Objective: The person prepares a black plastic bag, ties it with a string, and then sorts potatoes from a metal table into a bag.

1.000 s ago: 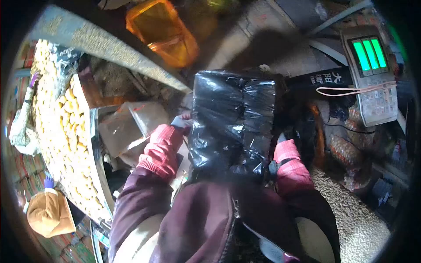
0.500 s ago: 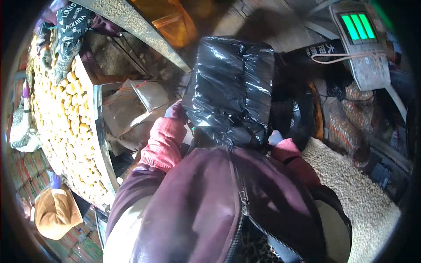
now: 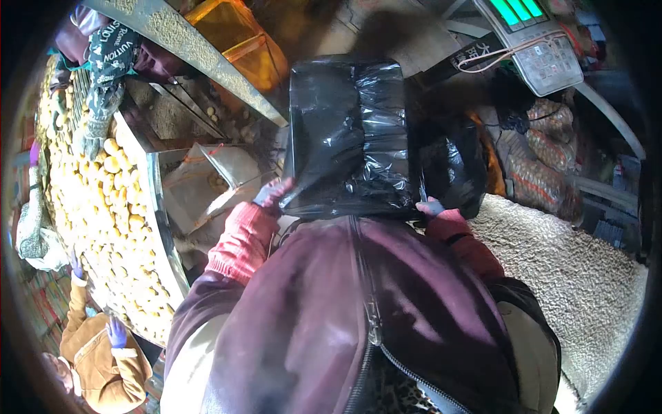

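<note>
A box-like bundle covered in shiny black plastic (image 3: 324,138) stands directly in front of my body, its top smooth on the left and wrinkled on the right. My left hand (image 3: 272,193) is at the near left corner, its fingers closed on the plastic edge. At the near right corner, my right hand (image 3: 431,206) pinches the edge of the same plastic. Both hands are partly covered, with pink knitted cuffs at the wrists. What lies under the plastic is hidden.
On the left, a sorting table (image 3: 165,228) bears many round yellowish potato-like pieces, with co-workers' gloved hands over it. A digital scale display (image 3: 541,58) stands at upper right. Filled mesh sacks (image 3: 545,183), another black bag (image 3: 455,165) and an orange crate (image 3: 252,48) stand around.
The black-covered bundle sits slightly further left in view, its top flatter and smoother. My left hand shows more fully at its corner. A co-worker at lower left now shows both hands.
</note>
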`<action>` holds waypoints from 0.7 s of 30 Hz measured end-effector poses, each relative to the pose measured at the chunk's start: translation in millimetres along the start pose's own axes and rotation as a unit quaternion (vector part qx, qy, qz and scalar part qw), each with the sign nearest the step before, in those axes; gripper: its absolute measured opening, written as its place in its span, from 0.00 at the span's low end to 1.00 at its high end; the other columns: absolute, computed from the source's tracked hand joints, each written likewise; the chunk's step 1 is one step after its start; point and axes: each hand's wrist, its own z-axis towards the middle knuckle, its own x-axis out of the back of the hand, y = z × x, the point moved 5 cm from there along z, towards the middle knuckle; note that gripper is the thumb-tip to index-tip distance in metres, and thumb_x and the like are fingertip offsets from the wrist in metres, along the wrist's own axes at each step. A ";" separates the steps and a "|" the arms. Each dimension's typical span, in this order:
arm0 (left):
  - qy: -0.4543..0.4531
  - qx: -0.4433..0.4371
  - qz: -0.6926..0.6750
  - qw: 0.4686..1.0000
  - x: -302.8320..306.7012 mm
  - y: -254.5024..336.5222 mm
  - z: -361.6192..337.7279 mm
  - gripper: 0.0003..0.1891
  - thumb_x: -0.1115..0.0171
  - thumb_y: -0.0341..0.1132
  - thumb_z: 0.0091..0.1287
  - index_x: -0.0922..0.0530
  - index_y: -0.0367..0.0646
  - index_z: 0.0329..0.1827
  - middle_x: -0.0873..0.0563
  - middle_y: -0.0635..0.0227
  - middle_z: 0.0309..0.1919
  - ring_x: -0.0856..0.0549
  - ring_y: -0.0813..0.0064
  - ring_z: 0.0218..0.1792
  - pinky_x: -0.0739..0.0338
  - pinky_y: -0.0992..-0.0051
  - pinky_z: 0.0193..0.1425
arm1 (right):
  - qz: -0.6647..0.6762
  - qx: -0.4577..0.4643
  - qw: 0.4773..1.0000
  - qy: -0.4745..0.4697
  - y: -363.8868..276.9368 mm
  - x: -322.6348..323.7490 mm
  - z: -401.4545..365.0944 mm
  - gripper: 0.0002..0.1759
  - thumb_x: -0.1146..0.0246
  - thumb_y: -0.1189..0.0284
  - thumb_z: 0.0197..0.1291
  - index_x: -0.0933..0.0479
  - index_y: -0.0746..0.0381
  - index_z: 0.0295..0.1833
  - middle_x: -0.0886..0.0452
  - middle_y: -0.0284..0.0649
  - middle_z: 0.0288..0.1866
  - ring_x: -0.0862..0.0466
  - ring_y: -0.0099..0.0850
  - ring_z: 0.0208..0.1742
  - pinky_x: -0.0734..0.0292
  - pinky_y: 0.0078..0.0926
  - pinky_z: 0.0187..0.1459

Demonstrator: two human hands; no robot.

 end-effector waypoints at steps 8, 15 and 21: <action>-0.002 0.119 -0.026 0.993 9.3 -50.4 -36.6 0.17 0.39 0.44 0.70 0.25 0.47 0.56 0.17 0.65 0.40 0.16 0.68 0.39 0.19 0.62 0.37 | 0.180 -0.004 0.975 -0.130 -23.0 -52.5 -55.7 0.21 0.37 0.69 0.60 0.25 0.60 0.59 0.17 0.44 0.51 0.15 0.42 0.48 0.19 0.48 0.48; 0.084 0.045 -0.108 0.990 -22.1 -2.3 -38.1 0.15 0.30 0.43 0.64 0.22 0.48 0.48 0.17 0.61 0.43 0.16 0.61 0.45 0.17 0.54 0.45 | 0.197 0.001 0.980 0.006 -40.5 -67.5 -41.6 0.14 0.44 0.65 0.67 0.26 0.56 0.55 0.17 0.45 0.53 0.15 0.45 0.49 0.19 0.52 0.48; 0.025 -0.042 -0.316 0.948 -25.9 23.5 -3.3 0.17 0.45 0.45 0.75 0.24 0.44 0.58 0.18 0.56 0.56 0.18 0.55 0.56 0.21 0.44 0.57 | 0.327 0.032 0.942 0.071 -82.4 -89.4 -32.3 0.08 0.48 0.65 0.71 0.28 0.55 0.49 0.18 0.41 0.50 0.16 0.44 0.46 0.20 0.51 0.49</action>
